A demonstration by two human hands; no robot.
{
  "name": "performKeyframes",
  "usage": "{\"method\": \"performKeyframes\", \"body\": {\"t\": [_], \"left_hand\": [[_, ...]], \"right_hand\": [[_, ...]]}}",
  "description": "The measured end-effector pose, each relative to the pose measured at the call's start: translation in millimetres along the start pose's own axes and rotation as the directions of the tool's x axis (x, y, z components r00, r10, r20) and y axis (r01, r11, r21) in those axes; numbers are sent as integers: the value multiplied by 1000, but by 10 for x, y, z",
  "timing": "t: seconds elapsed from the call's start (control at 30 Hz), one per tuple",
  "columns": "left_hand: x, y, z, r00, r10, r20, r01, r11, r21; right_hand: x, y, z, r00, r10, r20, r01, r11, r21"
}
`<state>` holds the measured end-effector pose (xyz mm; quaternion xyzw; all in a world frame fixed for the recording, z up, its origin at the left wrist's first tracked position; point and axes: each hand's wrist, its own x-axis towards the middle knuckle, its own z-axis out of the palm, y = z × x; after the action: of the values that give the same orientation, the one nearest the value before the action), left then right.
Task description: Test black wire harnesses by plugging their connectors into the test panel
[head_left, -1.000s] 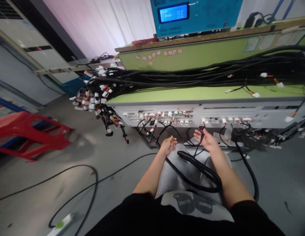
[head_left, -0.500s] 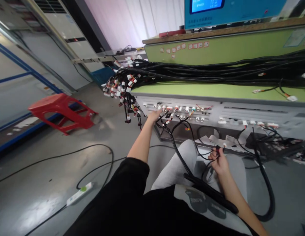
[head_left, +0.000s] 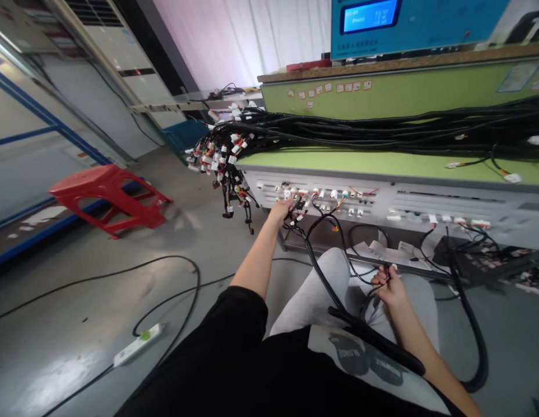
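My left hand (head_left: 281, 212) reaches to the left end of a white panel (head_left: 377, 201) along the bench front. Its fingers are closed among black wires (head_left: 297, 207) just below a row of plugged connectors (head_left: 302, 193); what they pinch is hidden. Over my lap, my right hand (head_left: 391, 288) is closed on a thin wire branch, and a small white connector (head_left: 394, 267) pokes out above its fingers. A thick black wire harness (head_left: 315, 267) runs from the panel down across my legs, with a sleeved section (head_left: 373, 341) against my shirt.
Bundled black cables (head_left: 360, 128) lie along the green bench top (head_left: 338, 157), their white connectors (head_left: 226, 150) hanging off its left end. A blue tester (head_left: 417, 29) stands on the upper shelf. A red stool (head_left: 108, 194) and a power strip (head_left: 138, 345) are on the floor at left.
My left hand has moved slightly down and right from the connectors to the wires below them. The right hand has turned a little, and a white connector now shows above its fingers.
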<state>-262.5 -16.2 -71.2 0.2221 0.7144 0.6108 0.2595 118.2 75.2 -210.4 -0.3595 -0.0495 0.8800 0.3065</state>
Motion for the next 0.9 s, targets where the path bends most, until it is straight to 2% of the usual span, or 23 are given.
{"method": "performKeyframes", "body": {"t": [0.1,0.17,0.27,0.33,0.47,0.6,0.7,0.77,0.83,0.9], "left_hand": [[-174,-51,5,998,55,-32,-52,995,88],[-248,-76,3,993,106,-53,-92,972,215],[-280,-106,-1,979,192,-67,-140,877,460],[-283,-132,-6,974,223,-31,-167,807,567],[-324,-179,-23,966,257,39,-208,676,707],[-370,-189,1,948,318,6,-203,592,780],[-394,-230,51,945,324,-38,-189,639,746],[-413,-282,68,947,317,-44,-222,750,623],[-418,-327,43,952,295,-84,-247,900,358],[-381,-328,-28,974,185,-130,-184,983,14]], "right_hand": [[5,-11,-10,1000,-6,-5,6,1000,3],[5,-16,-14,1000,0,-5,0,1000,3],[7,-23,-16,1000,5,-7,-5,1000,6],[11,-28,-17,1000,1,-12,-1,1000,7],[-1,-37,-15,1000,4,5,-4,1000,2],[-39,-59,-19,1000,22,18,-22,1000,12],[-59,-90,-36,1000,23,12,-23,999,25],[-64,-111,-52,1000,21,21,-22,999,34],[-62,-129,-69,999,17,29,-18,999,29],[-50,-139,-83,999,12,34,-12,1000,5]]}}
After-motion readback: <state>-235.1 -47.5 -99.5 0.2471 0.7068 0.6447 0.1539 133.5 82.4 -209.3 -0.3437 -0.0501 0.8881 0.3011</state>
